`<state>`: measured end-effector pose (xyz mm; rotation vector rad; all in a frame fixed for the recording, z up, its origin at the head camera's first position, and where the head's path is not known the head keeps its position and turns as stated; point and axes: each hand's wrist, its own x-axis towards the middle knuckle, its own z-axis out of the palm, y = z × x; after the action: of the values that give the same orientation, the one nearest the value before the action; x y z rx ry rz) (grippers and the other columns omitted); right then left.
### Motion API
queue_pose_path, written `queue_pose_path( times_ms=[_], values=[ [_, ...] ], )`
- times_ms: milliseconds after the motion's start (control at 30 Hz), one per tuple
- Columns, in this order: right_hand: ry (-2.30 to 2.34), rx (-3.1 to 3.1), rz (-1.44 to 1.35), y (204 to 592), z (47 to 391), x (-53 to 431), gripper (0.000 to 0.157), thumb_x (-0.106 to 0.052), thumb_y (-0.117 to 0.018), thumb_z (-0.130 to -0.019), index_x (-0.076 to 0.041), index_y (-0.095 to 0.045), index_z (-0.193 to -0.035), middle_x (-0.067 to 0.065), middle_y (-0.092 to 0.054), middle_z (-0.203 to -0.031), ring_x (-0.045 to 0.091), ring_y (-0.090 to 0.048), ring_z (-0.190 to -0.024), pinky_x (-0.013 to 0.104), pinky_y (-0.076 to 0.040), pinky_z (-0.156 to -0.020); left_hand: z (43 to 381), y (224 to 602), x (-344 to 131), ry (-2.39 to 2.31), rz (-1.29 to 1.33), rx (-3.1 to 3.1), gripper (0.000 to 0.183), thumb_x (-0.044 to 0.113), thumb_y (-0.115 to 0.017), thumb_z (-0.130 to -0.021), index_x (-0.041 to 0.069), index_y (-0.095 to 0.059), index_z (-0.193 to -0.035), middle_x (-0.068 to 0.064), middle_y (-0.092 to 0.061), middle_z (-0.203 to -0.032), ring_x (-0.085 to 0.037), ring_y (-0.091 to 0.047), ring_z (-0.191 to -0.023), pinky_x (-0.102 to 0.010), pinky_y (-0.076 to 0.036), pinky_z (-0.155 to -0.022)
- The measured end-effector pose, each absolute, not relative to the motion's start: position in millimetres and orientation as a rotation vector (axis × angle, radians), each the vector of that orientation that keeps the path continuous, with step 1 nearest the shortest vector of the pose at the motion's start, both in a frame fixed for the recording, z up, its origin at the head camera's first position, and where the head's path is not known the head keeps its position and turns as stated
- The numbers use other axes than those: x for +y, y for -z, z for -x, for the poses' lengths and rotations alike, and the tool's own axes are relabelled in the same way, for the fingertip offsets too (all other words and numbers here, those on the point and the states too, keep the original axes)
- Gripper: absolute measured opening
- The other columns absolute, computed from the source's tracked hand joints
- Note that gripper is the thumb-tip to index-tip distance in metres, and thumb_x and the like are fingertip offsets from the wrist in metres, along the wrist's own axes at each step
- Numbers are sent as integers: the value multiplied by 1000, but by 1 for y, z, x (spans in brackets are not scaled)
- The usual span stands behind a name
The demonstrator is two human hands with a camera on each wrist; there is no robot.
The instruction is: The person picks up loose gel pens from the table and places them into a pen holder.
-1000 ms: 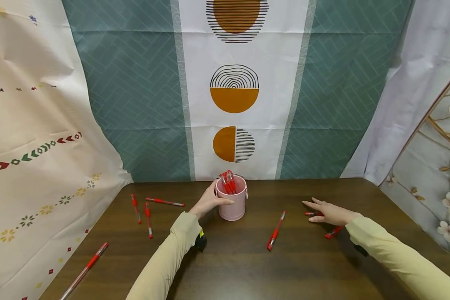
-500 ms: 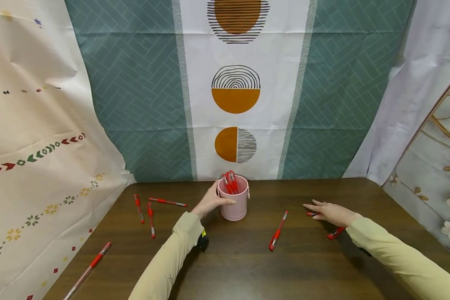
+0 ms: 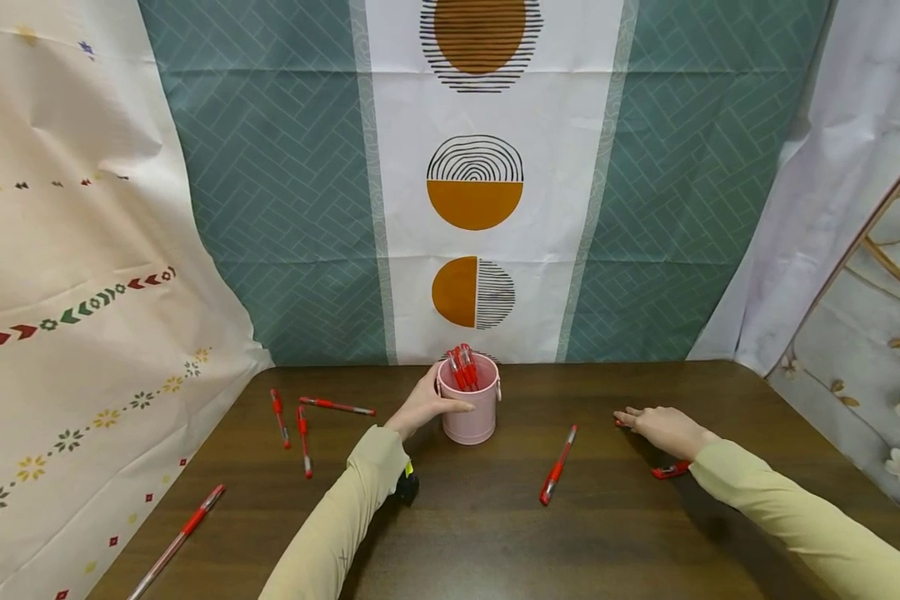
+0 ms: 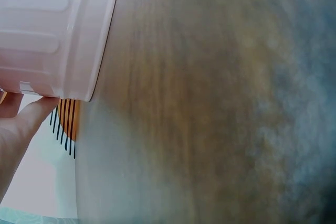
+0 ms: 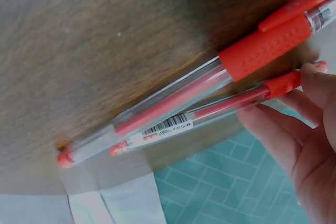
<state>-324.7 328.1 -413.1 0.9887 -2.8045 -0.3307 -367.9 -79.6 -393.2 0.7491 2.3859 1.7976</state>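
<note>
A green and white fabric hanging (image 3: pixel 292 183) closes off the far side, seemingly as a backdrop, and below it runs a dark brown wooden counter (image 3: pixel 465 533). Near its back edge, roughly at the middle, stands a small pale pink bucket (image 3: pixel 471 421). The person's left hand (image 3: pixel 422 408) has its fingers wrapped about the near left wall, thumb across the front, I'd judge to keep so light a thing from tipping. Over to the right, the right hand (image 3: pixel 666 427) reaches low, its fingers pinching, as best the smeary wrist view lets me say, a slim clear-barrelled red pen (image 5: pixel 231 107) by its red grip end; lying flat, it probably offers little else to grasp. A second red pen (image 5: pixel 265 48) lies just beside that hand. A bunch of red pens (image 3: pixel 462 367) leans in the bucket, likely because its mouth is wide for so few. One loose red pen (image 3: pixel 558 467) lies slantwise between bucket and right hand, and four scattered red pens (image 3: pixel 337 407) lie flat off to the left.
</note>
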Motion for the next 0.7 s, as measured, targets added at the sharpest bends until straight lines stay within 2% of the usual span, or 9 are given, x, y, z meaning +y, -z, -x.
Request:
queue_pose_path(
  times_ms=[100, 200, 267, 333, 533, 700],
  values=[
    [403, -2742, -1009, 415, 325, 328, 31, 8, -61, -75, 5, -60, -106, 19, -61, -101, 26, -62, -81, 33, -50, -67, 378, 404, -79, -1799, -728, 2386, 83, 23, -80, -68, 4, -32, -134, -9, -45, -127, -25, -44, -111, -41, -36, -93],
    [411, -2634, -1027, 417, 327, 330, 23, 9, -63, -73, 4, -60, -95, 12, -63, -83, 20, -61, -64, 29, -49, -54, 388, 414, -79, -1809, -714, 2383, 85, 25, -80, -66, 7, -33, -134, -7, -45, -127, -24, -43, -112, -42, -35, -93],
    [387, -2566, -1020, 418, 330, 331, 20, 9, -65, -72, 0, -58, -89, 6, -60, -71, 15, -55, -49, 26, -45, -44, 389, 416, -78, -1814, -709, 2391, 84, 27, -81, -66, 9, -34, -134, -6, -46, -126, -23, -43, -112, -41, -35, -93],
    [379, -2516, -1004, 418, 333, 332, 20, 9, -66, -71, -3, -55, -85, 3, -56, -63, 12, -49, -42, 25, -40, -38, 389, 417, -78, -1821, -709, 2394, 84, 29, -81, -66, 10, -34, -133, -5, -46, -125, -22, -44, -111, -41, -36, -93],
    [364, -2481, -949, 411, 337, 330, 21, 11, -62, -72, -3, -51, -83, -2, -41, -51, 7, -36, -36, 23, -33, -33, 389, 418, -78, -1836, -708, 2401, 83, 31, -81, -64, 12, -36, -131, -2, -47, -123, -20, -45, -110, -40, -36, -92],
    [298, -2485, -929, 404, 338, 326, 24, 14, -58, -70, -4, -49, -83, -7, -35, -51, 5, -31, -38, 22, -29, -32, 389, 417, -78, -1840, -711, 2396, 83, 29, -81, -64, 12, -36, -131, -2, -47, -124, -20, -44, -110, -40, -36, -92]
  ],
)
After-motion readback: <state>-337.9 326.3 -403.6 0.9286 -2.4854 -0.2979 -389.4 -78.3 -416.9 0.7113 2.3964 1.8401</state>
